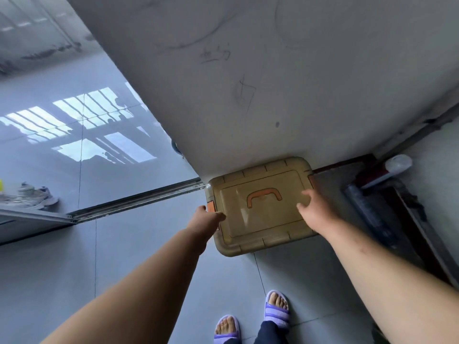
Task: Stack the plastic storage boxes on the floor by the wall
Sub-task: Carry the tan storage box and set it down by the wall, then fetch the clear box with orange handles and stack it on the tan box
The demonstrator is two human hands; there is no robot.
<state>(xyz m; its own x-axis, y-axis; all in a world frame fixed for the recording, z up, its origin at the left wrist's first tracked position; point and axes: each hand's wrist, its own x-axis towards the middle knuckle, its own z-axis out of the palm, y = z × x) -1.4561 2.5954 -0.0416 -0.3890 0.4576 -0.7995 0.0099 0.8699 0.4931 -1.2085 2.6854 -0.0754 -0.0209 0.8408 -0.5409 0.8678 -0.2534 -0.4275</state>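
Standing over a tan storage box [260,219], lid up, orange handle [264,196] lying flat in the middle, far edge touching the wall [248,95]. Impossible to tell from straight above whether set on the floor [124,256] itself or on another box beneath; no second box in sight.

Holding the left rim with the left grip [206,218], fingers curled in beside the left latch [211,207]. Reaching the right grip [314,209] over the right part of the lid, fingers spread and holding nothing, near the right latch [311,181]; cannot tell whether touching the plastic.

Likely trouble from here:
- Lifting or shoving with only the left side held: probably tips or swings the box round against the wall.
- Pulling on the rim next to a latch: could pop it and free the lid.
- Pushing on glossy tiles: may slide the box leftward, towards the door track [139,199] at the wall's corner.
- Dropping it near: bare toes in open slippers [277,310] just below.
- Swinging right: dark roll [370,212] lying near that side.
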